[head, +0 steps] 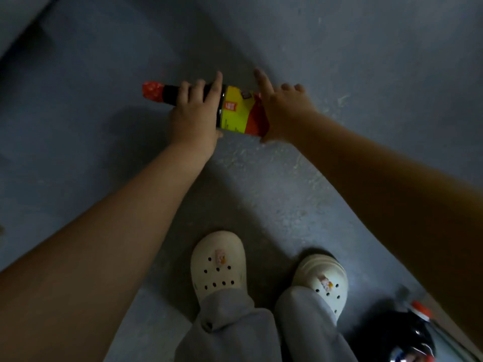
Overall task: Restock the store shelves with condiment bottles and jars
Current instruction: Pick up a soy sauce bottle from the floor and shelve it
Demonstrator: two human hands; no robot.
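Left hand [193, 118] held the bottle [235, 111] by its neck, mid-frame; right hand [285, 116], fingers straight, braced its base. Advise righting before shelving.

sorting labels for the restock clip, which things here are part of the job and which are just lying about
Job: sauce bottle, gripped by left hand, right hand at its base; second dark bottle lower right, probably stock.
Just there: cream clogs, grey floor.
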